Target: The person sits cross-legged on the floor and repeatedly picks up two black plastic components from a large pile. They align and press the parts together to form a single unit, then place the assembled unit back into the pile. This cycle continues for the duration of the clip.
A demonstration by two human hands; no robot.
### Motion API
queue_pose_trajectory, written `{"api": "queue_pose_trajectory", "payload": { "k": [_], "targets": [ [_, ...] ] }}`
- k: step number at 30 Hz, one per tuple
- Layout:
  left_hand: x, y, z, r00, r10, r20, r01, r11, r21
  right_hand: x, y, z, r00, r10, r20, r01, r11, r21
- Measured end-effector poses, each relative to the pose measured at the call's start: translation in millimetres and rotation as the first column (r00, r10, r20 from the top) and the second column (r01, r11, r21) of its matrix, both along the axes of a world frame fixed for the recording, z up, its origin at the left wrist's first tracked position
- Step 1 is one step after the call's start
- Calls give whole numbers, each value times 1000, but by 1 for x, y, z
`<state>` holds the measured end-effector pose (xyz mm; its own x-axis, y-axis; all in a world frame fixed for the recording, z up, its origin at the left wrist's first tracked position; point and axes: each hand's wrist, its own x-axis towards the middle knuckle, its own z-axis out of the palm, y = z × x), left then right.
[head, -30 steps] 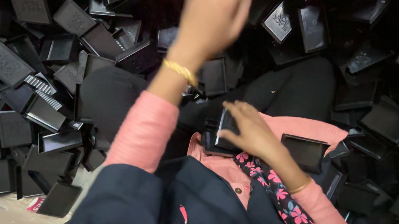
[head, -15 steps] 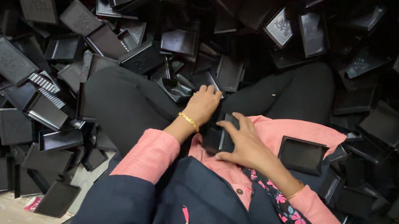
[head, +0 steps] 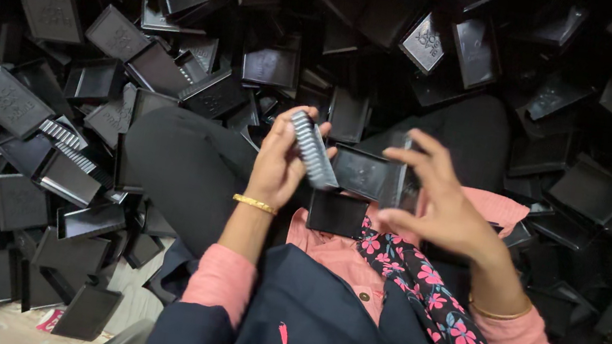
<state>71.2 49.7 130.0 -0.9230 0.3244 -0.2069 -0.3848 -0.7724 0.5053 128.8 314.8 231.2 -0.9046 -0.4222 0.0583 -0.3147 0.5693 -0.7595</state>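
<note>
**Over the lap: two black plastic pieces in hand, heap of trays beyond**

Nearest the camera, a dark jacket (head: pixel 315 333) lies open over a pink shirt (head: pixel 331 251), with a flowered scarf (head: pixel 446 311) running down the right side. A small black tray (head: pixel 338 213) rests on the lap, just below both hands.

Left hand (head: pixel 279 162): fingers closed around a ribbed grey-black strip (head: pixel 313 149), held tilted, its upper end clear of the thumb. A gold bangle (head: pixel 254 204) sits on that wrist.

Right hand (head: pixel 441 207): fingers curled onto the right edge of a shallow black tray (head: pixel 365 174), held up on edge beside the strip. The two pieces are touching or nearly so; which one cannot be told. A second bangle (head: pixel 498 312) shows on the right wrist.

Both legs, in black trousers (head: pixel 187 167), stretch forward into the heap.

Beyond and on both sides, a deep pile of black trays (head: pixel 96 78) covers the floor, lying at all angles, several ribbed strips (head: pixel 62 134) among them.
</note>
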Motion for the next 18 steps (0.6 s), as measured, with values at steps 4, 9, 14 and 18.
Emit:
{"api": "queue_pose_trajectory", "payload": {
  "k": [4, 9, 14, 18],
  "targets": [
    [7, 4, -18, 998, -20, 60, -7, 902, 431, -12, -13, -22, 735, -12, 678, -116, 983, 143],
    [14, -4, -29, 994, 90, 54, -102, 954, 283, -96, -52, -120, 999, 24, -48, -20, 996, 86],
    [13, 11, -40, 997, 64, 38, -71, 970, 233, -151, -60, -196, 854, 467, -228, -174, 670, 722],
    [11, 26, -43, 986, 96, 133, -99, 995, 16, -146, -48, -187, 883, 333, -332, -14, 724, 690]
  ]
}}
